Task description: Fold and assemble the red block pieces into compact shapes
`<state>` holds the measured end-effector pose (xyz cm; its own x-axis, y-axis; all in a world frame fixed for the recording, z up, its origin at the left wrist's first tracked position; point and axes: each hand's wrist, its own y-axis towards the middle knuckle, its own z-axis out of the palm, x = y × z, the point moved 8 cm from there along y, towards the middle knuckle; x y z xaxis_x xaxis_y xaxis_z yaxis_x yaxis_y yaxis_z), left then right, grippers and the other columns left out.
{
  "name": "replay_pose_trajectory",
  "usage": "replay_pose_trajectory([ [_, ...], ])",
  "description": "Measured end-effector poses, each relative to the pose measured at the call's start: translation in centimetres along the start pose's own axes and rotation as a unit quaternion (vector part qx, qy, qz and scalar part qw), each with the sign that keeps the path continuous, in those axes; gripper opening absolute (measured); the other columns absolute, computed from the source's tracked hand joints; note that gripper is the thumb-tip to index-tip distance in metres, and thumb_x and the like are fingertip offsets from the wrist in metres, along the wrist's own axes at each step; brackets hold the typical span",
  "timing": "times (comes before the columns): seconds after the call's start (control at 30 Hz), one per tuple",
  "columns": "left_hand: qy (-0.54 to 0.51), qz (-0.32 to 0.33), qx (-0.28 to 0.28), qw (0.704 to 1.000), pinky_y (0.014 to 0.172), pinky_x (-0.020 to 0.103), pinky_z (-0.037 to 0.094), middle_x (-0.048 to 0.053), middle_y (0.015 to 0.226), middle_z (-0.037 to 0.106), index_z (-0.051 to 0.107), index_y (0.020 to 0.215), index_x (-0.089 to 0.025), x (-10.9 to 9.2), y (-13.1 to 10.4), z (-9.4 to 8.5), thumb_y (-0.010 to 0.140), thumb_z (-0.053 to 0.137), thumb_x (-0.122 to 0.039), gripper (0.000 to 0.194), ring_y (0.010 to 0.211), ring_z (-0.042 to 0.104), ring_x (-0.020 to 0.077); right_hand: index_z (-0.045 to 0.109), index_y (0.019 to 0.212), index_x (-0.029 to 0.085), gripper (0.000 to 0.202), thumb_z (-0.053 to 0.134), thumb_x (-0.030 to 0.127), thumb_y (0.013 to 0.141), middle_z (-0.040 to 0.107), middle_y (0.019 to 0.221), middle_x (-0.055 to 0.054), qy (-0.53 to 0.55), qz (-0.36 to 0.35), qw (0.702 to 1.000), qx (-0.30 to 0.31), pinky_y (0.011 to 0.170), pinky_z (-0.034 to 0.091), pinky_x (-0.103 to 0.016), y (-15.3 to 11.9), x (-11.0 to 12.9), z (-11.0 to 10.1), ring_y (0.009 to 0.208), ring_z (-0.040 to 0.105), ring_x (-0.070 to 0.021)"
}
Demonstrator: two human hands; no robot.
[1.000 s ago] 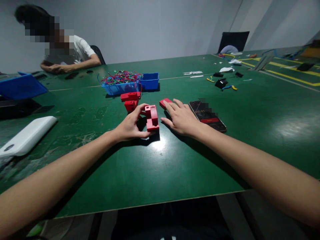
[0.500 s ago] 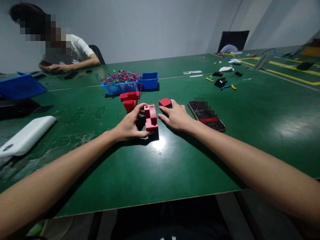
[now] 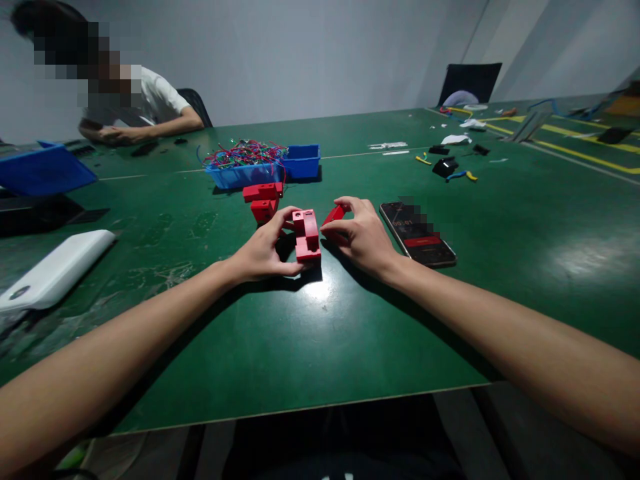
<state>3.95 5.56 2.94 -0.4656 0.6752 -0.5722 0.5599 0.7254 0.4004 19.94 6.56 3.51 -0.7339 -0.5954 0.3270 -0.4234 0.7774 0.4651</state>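
Near the middle of the green table (image 3: pixel 320 347), my left hand (image 3: pixel 265 250) grips a notched red block (image 3: pixel 307 235) between thumb and fingers. Just to its right, my right hand (image 3: pixel 363 237) pinches a smaller red piece (image 3: pixel 334 215), which is tilted. A small gap separates the two red parts. Behind my left hand lie two more red blocks, one long (image 3: pixel 263 192) and one shorter (image 3: pixel 263 211).
A blue bin of wires (image 3: pixel 245 175) and a smaller blue bin (image 3: pixel 303 162) stand behind. A phone (image 3: pixel 417 233) lies right, a white device (image 3: pixel 60 267) left. Pliers (image 3: pixel 463 175) lie farther back. A person's forearms (image 3: pixel 165 127) rest at the far left.
My right hand has closed on the small red piece and tilted it up from its flatter pose. My left hand still holds the notched block. The view has shifted slightly.
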Motion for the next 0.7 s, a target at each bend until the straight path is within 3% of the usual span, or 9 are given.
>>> replay_pose_trajectory([
  [0.43,0.003,0.006,-0.007,1.000,0.107,0.048,0.051,0.017,0.134,0.059,0.038,0.139,-0.019,-0.16,0.03,-0.02,0.069,0.079,-0.033,0.082,0.121,0.063,0.0306,0.082,0.099,0.028,0.023,0.064,0.018,0.090,0.058,0.136,-0.012,-0.039,-0.035,0.999,-0.012,0.097,0.048,-0.046,0.02,0.45,-0.05,0.120,0.049,-0.0298],
  [0.6,-0.001,0.013,-0.001,1.000,0.107,0.047,0.052,0.017,0.136,0.058,0.036,0.140,-0.019,-0.15,0.02,0.07,0.069,0.079,-0.032,0.084,0.122,0.063,0.0306,0.073,0.122,0.029,0.030,0.056,0.026,0.097,0.064,0.115,-0.012,-0.084,-0.038,0.996,0.007,0.083,0.047,-0.037,0.17,0.87,-0.50,0.100,0.055,-0.0256],
  [0.7,-0.001,0.009,-0.003,1.000,0.107,0.046,0.052,0.016,0.135,0.059,0.036,0.140,-0.020,-0.05,0.00,0.07,0.069,0.079,-0.033,0.085,0.121,0.063,0.0303,0.065,0.129,0.024,0.034,0.054,0.030,0.098,0.065,0.114,-0.012,-0.103,-0.011,0.994,0.029,0.071,0.044,-0.032,0.20,0.85,-0.84,0.087,0.060,-0.0227],
])
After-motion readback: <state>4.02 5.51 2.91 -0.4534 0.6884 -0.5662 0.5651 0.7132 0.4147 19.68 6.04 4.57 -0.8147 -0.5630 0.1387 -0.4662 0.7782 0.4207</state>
